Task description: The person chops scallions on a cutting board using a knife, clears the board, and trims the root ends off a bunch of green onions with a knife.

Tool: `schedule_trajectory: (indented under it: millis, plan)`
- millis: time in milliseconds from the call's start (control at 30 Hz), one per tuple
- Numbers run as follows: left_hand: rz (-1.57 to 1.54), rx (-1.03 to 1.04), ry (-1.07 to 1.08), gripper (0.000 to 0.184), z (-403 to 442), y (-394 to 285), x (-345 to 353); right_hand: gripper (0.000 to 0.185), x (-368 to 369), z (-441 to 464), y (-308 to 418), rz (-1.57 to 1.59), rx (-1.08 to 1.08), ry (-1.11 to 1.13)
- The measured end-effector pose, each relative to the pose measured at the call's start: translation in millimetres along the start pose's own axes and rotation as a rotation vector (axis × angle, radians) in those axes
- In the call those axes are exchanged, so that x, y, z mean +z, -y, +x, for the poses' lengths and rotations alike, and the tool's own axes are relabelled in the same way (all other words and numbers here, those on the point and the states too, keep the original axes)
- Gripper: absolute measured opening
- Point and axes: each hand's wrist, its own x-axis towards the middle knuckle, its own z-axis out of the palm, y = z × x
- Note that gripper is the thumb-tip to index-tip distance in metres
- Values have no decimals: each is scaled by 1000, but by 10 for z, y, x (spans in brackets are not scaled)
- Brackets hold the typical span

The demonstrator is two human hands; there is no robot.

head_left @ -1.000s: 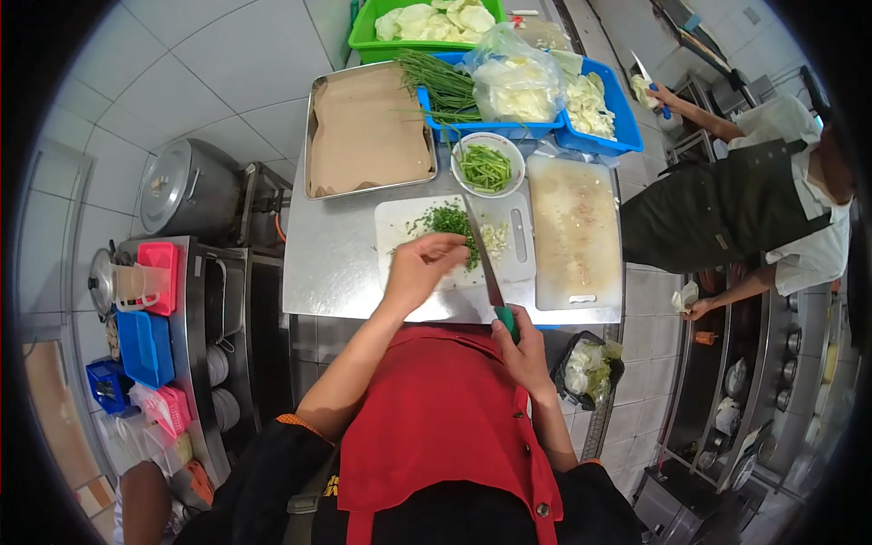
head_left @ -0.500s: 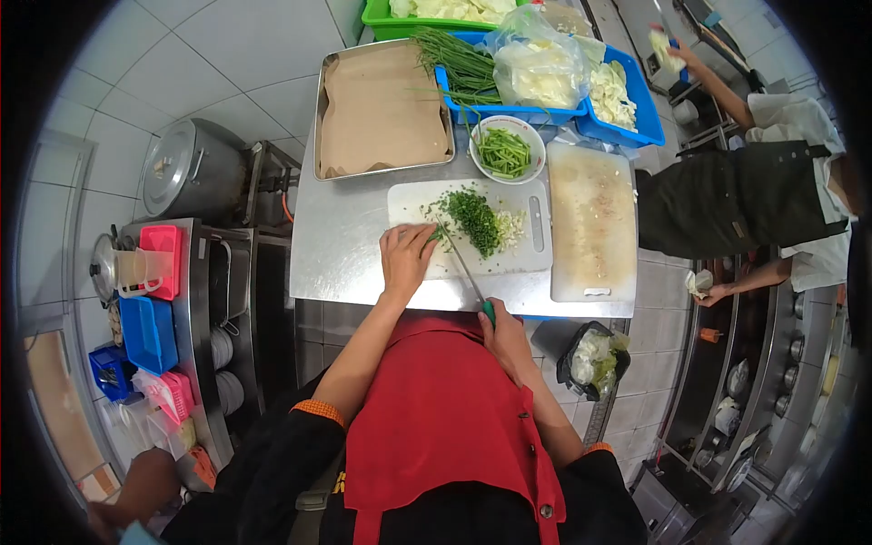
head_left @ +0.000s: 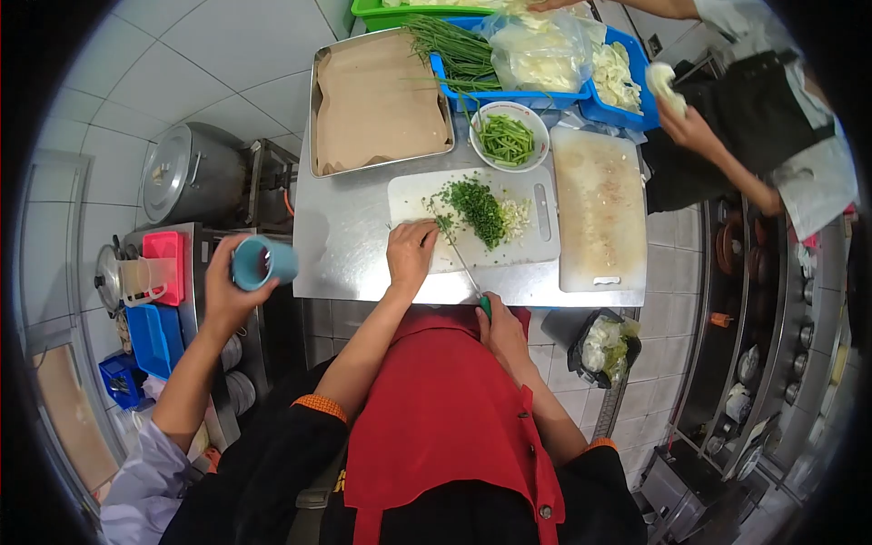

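My left hand (head_left: 411,252) rests at the left of the white cutting board (head_left: 418,193), its fingers curled and pressed together over a thin bit of green onion (head_left: 442,223). In my right hand (head_left: 501,331) is the green handle of a knife (head_left: 466,263); the blade points up and left towards my left fingertips. Finely chopped green onion (head_left: 476,211) lies in a heap beyond the blade, with pale chopped pieces (head_left: 515,218) to its right. A white bowl (head_left: 543,127) of longer cut green stalks (head_left: 506,141) stands just behind the board.
A paper-lined metal tray (head_left: 377,100) and blue bins (head_left: 627,113) with greens and cabbage stand behind. At right lies a second, stained board (head_left: 599,209). A co-worker's hand holds a blue cup (head_left: 265,263) at left; another's holds a white vegetable piece (head_left: 665,86). Below is a waste bin (head_left: 604,350).
A co-worker's arm with a blue cup has come in at left. The co-worker at right has moved closer to the bins, reaching over them. My hands and the knife have barely shifted.
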Motion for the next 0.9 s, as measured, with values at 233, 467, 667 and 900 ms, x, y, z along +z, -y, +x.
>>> schedule_trajectory:
  millis: [233, 467, 667, 900]
  plan:
    - [-81, 59, 252, 71, 816, 500, -2184, 34, -4, 5, 32, -7, 3, 0]
    - [-13, -58, 313, 71, 787, 680, -1896, 34, 12, 10, 22, -37, -14, -8]
    - [361, 86, 199, 102, 704, 573, -2012, 29, 35, 77, 35, -88, 32, 80]
    - [28, 72, -3, 48, 226, 160, -1045, 22, -60, -31, -13, -198, 139, 213]
